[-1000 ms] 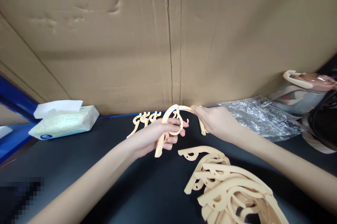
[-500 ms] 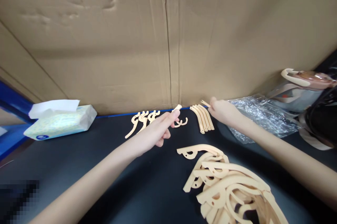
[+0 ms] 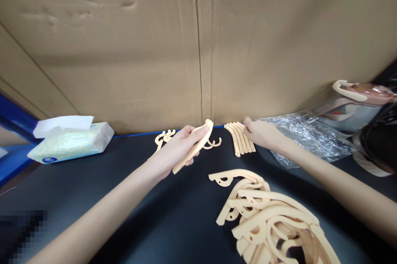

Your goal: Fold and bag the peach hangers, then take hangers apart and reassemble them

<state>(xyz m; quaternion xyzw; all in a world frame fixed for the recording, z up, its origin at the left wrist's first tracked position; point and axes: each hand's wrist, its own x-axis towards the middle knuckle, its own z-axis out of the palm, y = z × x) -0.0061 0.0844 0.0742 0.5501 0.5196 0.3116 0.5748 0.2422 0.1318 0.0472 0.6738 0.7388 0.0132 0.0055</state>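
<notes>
My left hand (image 3: 176,150) is closed round a long curved beige plastic piece (image 3: 194,148), held just above the black table (image 3: 93,198). Behind it lie a row of small hooked beige pieces (image 3: 164,138) and a small curled hook piece (image 3: 214,144). My right hand (image 3: 260,133) rests with bent fingers on a neat row of thin curved beige strips (image 3: 240,138) near the cardboard wall; whether it grips one is hidden. A heap of larger beige hanger-shaped parts (image 3: 266,218) lies at the front right.
A tall cardboard sheet (image 3: 198,44) closes off the back of the table. A tissue pack (image 3: 70,142) sits at the left by a blue frame. Crinkled clear plastic wrap (image 3: 307,135) and a bag with a pink-lidded container (image 3: 362,102) lie at the right.
The assembled piece held by both hands a second ago came apart. The right hand carried a thin strip to the row at the back; the left kept the long curved piece and lowered slightly.
</notes>
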